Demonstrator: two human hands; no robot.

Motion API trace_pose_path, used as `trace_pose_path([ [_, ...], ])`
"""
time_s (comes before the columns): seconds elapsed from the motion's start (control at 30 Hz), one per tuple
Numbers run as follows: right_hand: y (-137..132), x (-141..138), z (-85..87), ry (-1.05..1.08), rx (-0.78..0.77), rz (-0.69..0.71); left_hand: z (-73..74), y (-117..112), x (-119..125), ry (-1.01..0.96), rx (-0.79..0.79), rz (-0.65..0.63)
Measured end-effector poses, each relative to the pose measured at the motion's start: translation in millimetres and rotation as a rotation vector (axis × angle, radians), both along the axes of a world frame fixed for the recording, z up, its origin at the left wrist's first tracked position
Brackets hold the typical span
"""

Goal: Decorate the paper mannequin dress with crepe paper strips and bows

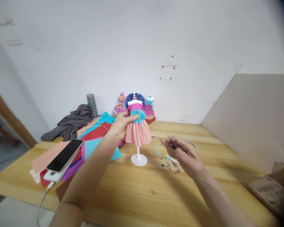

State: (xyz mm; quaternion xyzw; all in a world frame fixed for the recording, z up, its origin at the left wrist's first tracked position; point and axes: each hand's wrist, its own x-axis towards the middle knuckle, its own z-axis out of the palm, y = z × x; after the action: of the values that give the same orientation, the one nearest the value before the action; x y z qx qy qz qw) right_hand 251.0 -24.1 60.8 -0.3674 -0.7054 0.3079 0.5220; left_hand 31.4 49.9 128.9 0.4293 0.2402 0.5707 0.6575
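A small mannequin [139, 160] on a white round stand wears a pink top and a peach pleated paper skirt [139, 134] with magenta stripes. A dark blue pleated fan rises behind its shoulders. My left hand [120, 124] is closed at its waist, thumb pressed on a light blue pleated paper rosette [140, 116]. To the right, apart from the mannequin, my right hand [183, 153] is closed in a pinch above the table. Something small and dark shows between its fingers, too blurred to name. Paper scraps [171, 165] lie below it.
Two more small dressed mannequins, one purple and peach [120, 107] and one blue and pink [149, 110], stand by the wall. At left are coloured paper sheets [94, 134], a phone [65, 155], striped cloth [77, 121] and a flask [92, 104]. A cardboard box [271, 192] sits at right.
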Motion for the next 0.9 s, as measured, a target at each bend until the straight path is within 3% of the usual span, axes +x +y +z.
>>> trace_pose_path([
  [0.13,8.0,-39.1,25.8,-0.166,0.301,-0.239,-5.0,-10.1,2.8,-0.029,0.018,0.022],
  [0.27,13.2,-66.9,30.9,-0.313,0.509,-0.345,-11.0,-7.7,2.8,-0.02,0.059,-0.002],
  [0.47,19.6,-62.3,17.4,-0.394,0.569,-0.448,-17.5,0.3,-1.1,-0.008,0.06,-0.004],
  [0.9,33.1,-65.7,2.3,-0.493,0.621,-0.454,-24.2,15.7,-4.2,-0.022,-0.007,0.01],
])
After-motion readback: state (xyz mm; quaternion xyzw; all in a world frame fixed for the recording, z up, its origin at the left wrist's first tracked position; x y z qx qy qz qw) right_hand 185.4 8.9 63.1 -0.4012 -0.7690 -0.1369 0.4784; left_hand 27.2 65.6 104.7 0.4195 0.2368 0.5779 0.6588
